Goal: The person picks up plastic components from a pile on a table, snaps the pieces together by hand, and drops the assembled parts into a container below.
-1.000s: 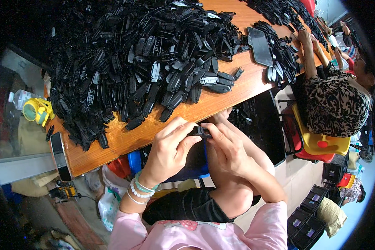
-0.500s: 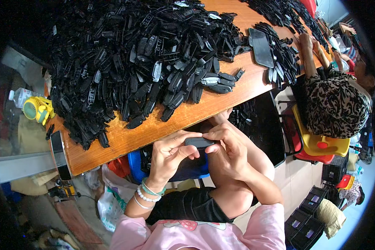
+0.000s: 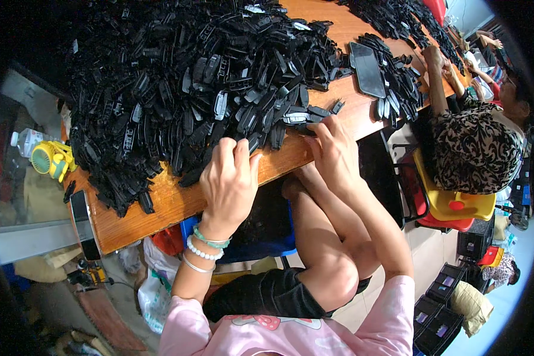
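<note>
A broad heap of elongated black plastic pieces [image 3: 160, 89] covers much of the wooden table [image 3: 178, 204]. At the heap's near edge, my left hand [image 3: 230, 181] has its fingers curled down, thumb apart, among the pieces. Its fingertips are partly hidden, so what they grip does not show clearly. Farther right, my right hand [image 3: 336, 148] pinches at a black plastic piece [image 3: 303, 128] by the table edge. A pale grey-faced piece [image 3: 296, 118] lies just beyond those fingers. Both forearms stretch forward over my lap.
A dark phone [image 3: 367, 69] lies beside a smaller heap on the right; another phone [image 3: 85, 225] sits at the table's left corner. A yellow fan [image 3: 52, 160] stands left. A blue bin [image 3: 279, 240] is under the table edge. A co-worker [image 3: 477, 145] sits right.
The black plastic piece held between both hands before my lap no longer shows there. Both hands have moved forward and apart to the heap's near edge.
</note>
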`<state>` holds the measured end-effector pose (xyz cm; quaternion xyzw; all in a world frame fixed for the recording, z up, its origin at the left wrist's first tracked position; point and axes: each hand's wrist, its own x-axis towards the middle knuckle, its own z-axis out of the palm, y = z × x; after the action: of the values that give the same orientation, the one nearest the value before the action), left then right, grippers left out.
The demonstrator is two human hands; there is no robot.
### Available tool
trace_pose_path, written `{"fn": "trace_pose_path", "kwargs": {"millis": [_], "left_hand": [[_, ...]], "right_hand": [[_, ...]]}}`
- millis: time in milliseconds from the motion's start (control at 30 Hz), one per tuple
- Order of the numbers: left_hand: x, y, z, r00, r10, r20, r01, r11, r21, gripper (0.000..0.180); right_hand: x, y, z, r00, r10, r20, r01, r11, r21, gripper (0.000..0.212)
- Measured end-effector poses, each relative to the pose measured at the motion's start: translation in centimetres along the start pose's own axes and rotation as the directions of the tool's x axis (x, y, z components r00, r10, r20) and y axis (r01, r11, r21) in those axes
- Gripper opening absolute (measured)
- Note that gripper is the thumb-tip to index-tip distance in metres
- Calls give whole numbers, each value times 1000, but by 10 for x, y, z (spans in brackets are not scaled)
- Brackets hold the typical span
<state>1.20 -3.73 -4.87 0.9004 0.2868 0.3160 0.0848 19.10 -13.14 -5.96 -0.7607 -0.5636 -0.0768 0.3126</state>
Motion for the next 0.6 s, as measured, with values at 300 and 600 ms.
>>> {"fn": "trace_pose_path", "kwargs": {"millis": [300, 600], "left_hand": [[5, 0, -1, 994, 13, 109, -15, 1000, 17, 24], [-37, 14, 5, 970, -217, 111, 243, 853, -462, 28]], "right_hand": [[0, -4, -1, 993, -52, 105, 70, 983, -168, 22], [-13, -4, -6, 982, 96, 165, -147, 933, 329, 20]]}}
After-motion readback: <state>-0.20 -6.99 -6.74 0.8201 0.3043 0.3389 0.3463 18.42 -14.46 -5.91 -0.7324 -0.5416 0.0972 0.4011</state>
